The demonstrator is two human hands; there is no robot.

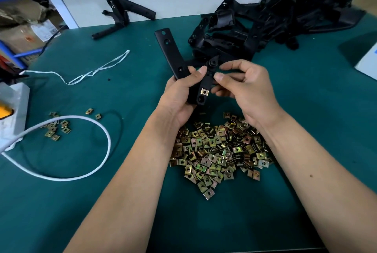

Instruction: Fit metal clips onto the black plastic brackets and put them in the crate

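My left hand (179,97) hides the black plastic bracket's (170,53) middle; the white box (367,63) at three o'clock is cut off.

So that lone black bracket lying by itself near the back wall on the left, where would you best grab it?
Probably by the long straight arm of the lone bracket, reaching from the front. That arm looks bar-like and lifts clear of the green mat, with open space around it, so fingers could likely wrap it. The forked end with small holes looks more awkward. This is a judgement from one view.
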